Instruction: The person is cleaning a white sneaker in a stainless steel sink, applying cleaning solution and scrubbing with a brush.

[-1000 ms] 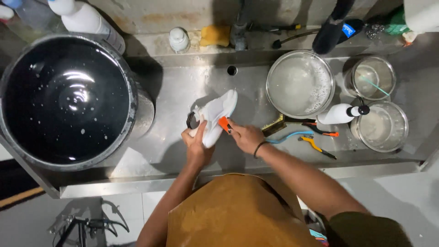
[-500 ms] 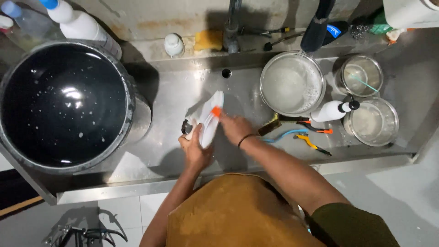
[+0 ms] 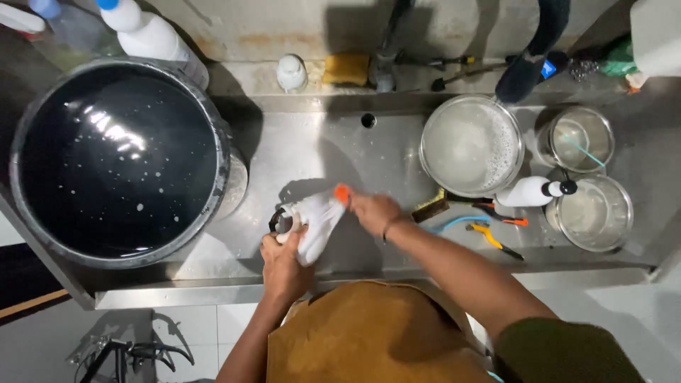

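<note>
The white shoe (image 3: 312,223) now lies lower and more level over the steel sink (image 3: 312,152) than half a second earlier. Left hand (image 3: 282,261) fingers curl closed around its heel; right hand (image 3: 374,211) grips an orange-handled brush (image 3: 342,193) (bristles hidden) against the toe.

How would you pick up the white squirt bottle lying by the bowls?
Probably around the fat white body of the squirt bottle, coming straight down from above. It lies on its side on the sink, black cap pointing right toward the small steel bowl, so the round middle shows widest; brushes crowd its lower side.
</note>
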